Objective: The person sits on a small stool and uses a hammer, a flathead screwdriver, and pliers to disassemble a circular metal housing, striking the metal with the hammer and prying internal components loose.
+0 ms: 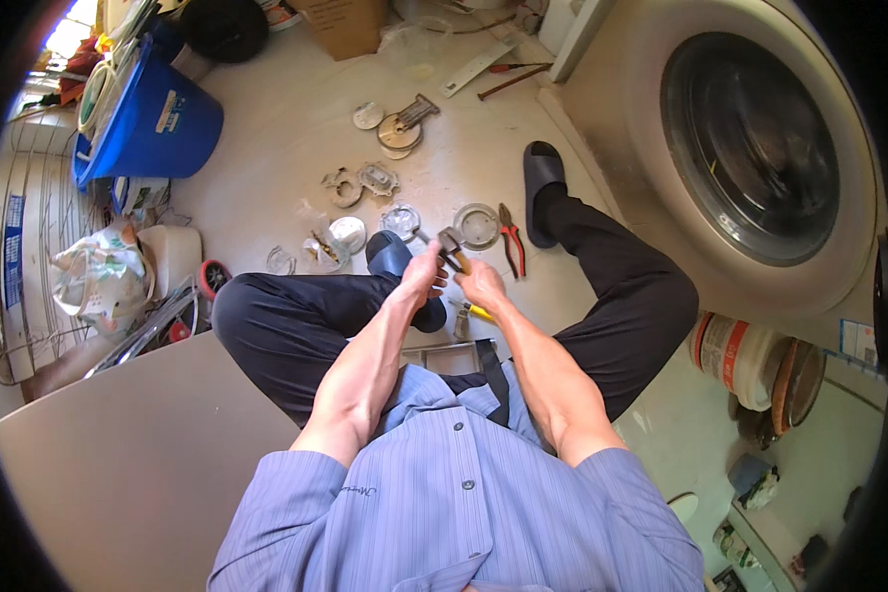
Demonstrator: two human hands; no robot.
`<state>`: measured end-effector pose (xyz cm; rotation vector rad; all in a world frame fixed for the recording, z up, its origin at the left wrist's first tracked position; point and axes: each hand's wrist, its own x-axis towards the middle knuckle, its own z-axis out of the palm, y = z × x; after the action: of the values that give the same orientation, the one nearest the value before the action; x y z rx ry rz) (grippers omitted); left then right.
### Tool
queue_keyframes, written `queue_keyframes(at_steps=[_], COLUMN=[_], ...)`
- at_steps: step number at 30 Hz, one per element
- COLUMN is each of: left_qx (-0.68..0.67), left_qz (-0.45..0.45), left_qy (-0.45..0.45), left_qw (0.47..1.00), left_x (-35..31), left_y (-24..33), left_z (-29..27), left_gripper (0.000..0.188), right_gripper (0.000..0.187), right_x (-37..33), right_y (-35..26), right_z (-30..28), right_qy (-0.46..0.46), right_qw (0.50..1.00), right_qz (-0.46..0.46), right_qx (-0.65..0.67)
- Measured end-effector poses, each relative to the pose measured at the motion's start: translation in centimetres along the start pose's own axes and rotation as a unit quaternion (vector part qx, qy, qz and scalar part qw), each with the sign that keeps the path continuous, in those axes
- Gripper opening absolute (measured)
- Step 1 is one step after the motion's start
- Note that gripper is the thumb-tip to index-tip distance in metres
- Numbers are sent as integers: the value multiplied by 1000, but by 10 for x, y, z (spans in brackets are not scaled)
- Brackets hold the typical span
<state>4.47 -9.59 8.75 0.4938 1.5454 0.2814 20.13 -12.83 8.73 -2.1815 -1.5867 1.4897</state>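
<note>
My right hand (481,284) is closed round the wooden handle of a hammer (451,241), whose metal head is raised above the floor between my feet. Close beside it, my left hand (426,271) is closed on a short dark rod (422,236) that reaches past the fingers toward the hammer head. Just beyond the hands lie a round metal ring (478,226) and a clear-looking round part (401,220). Red-handled pliers (515,252) rest to the right of the ring. A yellow-handled tool (478,312) is on the floor below my right hand.
Ahead lie more metal pieces, including a motor-like part (402,131) and a broken ring (343,187). A white disc (347,233) lies left of my slipper. A front-loading washing machine (750,148) stands right, a blue tub (173,123) left. Cardboard (340,25) is at the back.
</note>
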Motion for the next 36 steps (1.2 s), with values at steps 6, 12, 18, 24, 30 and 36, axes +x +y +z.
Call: queue_keyframes(at_steps=[6,12,18,24,30,36], left_qx=[236,262,195,157,155,212], left_qz=[94,32,-10,44,-43,-21], left_qy=[45,130,206,331,357,375], left_qw=[966,956,959,930,920,902], left_x=[14,47,99,139,132,135], left_y=[-12,-26,-41,-60,-10,-2], left_z=[-4,-33,-61,-91,-78,-88], left_gripper=[45,48,50,34,49,48], right_gripper=[47,48,36,22,19,30], right_x=[29,39,51,53,57,61], right_y=[21,41,62,54,81,74], right_z=[-9,2,35,52,74,80], right_qy=[140,141,203,246,290,235], right_qw=[987,980,972,966,956,965], right_qz=[76,136,107,68,27,106], right_qx=[9,19,44,32,32,42])
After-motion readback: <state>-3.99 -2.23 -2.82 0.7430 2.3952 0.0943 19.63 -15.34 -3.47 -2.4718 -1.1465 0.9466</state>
